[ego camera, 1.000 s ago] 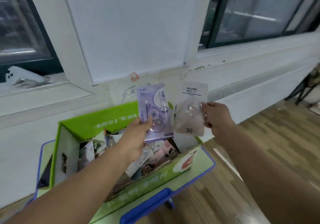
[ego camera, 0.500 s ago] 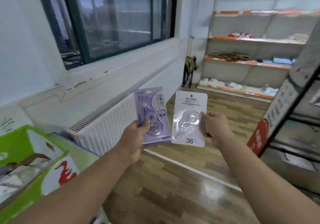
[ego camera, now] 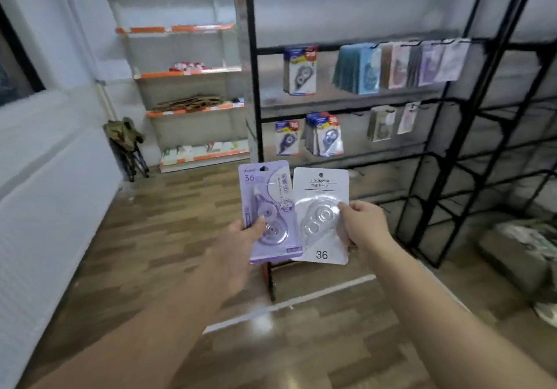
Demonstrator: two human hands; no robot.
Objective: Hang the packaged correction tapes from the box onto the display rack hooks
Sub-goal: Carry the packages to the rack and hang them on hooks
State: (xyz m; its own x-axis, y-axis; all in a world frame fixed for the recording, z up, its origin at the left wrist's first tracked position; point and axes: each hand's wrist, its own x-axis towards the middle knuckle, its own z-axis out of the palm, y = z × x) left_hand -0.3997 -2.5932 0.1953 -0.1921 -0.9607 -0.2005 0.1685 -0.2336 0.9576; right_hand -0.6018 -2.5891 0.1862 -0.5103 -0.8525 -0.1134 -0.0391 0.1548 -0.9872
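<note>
A: Room and surface?

B: Wood plank floor [ego camera: 144,238] with a white line [ego camera: 289,301] across it. Radiator [ego camera: 51,213] on my left, under a window [ego camera: 12,69]. At the back is an orange-edged shelf unit [ego camera: 187,72], five boards in view, with one folded stool [ego camera: 126,144] beside it. The black rack [ego camera: 254,93] is straight ahead. Grey cartons [ego camera: 518,256] sit on the floor at right, too blurred to count.

A: Grips?

B: Two packs, one per grip. My left grip [ego camera: 238,247] pinches the purple pack [ego camera: 268,207] low on its left side, thumb on the blister. My right grip [ego camera: 364,226] pinches the white pack [ego camera: 322,217] by its right edge. Both packs are upright and side by side, lower corners touching. They're in the air in front of the rack, below its loaded rails and clear of it.

A: Rack stock?

B: Hung packs [ego camera: 300,70] sit on two rails. The upper rail has five clusters: one single blue-red pack at left, then four stacks. The lower rail has four clusters. Packs per stack are too blurred to tell.
</note>
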